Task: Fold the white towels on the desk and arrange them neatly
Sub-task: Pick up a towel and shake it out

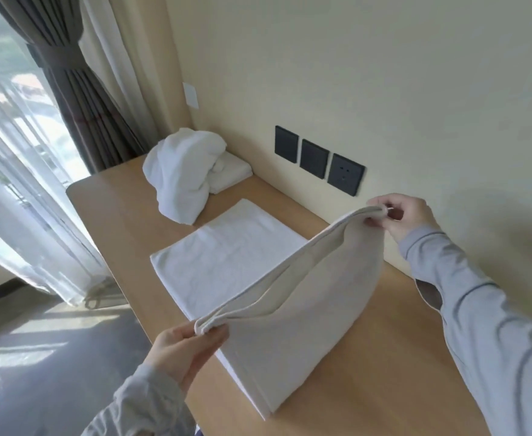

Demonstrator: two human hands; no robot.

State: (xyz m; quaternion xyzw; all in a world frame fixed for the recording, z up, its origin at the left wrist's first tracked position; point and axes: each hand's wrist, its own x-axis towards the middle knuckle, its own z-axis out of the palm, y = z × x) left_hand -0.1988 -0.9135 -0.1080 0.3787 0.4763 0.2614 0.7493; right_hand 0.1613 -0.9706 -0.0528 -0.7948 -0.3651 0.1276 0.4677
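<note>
A white towel (233,265) lies doubled over on the wooden desk (116,221), its near half lifted upright. My left hand (183,350) pinches the near-left corner of the raised edge. My right hand (400,215) pinches the far-right corner, close to the wall. The raised edge sags between my hands. Its lower part rests on the desk near the front. At the far end of the desk lies a crumpled white towel (183,174), partly covering a small folded white towel (233,171).
Three dark wall sockets (315,158) sit just above the desk at the right. A grey curtain (79,89) and sheer white curtains (13,215) hang at the left, beside the desk's left edge. Bare desk surface shows at the right front (400,357).
</note>
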